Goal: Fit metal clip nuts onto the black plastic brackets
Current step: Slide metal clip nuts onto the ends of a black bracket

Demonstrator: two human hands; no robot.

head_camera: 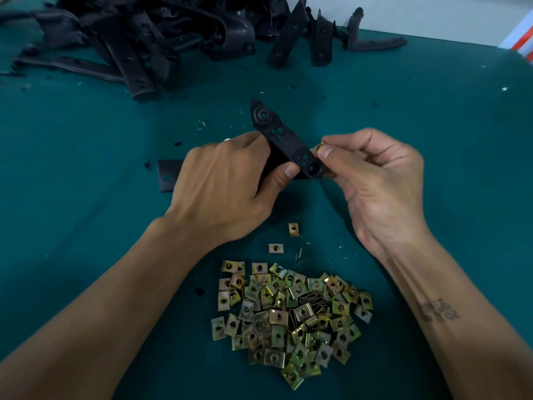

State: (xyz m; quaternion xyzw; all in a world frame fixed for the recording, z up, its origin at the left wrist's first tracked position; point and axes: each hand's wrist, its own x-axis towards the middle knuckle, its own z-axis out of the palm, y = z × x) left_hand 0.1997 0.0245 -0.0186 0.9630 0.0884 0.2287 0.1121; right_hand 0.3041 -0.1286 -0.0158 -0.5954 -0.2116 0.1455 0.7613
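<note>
A: While the left hand [230, 183] is gripping the black bracket [288, 142] around its middle, thumb curled over the near face, the right hand [372, 180] is pinching one clip nut [319, 146] between thumb and fingertips. Both are being held just above the green worktop [432, 125], roughly at its centre.

B: Which way is the bracket lying?

A: Its long axis is running diagonally, pointed tip toward the far edge and a bit left, round-holed end toward the near edge and right. That lower end is touching, or just about touching, the right-hand fingers.

B: So the nut is on which side of it?

A: It's sitting on the bracket's right edge, close to the lower end, next to the small holes there. Can't tell whether its open mouth is facing the edge; the fingers are hiding most of it.

B: Judgement on the move?

A: Looks like a sideways push leftward onto that edge, right hand driving, left hand only bracing. Risk is the nut going on crooked and missing the hole.

B: Supply?

A: Loose clip nuts [291, 319] are piled near the near edge between the forearms. More brackets [150, 39] are heaped at the far-left corner.
</note>
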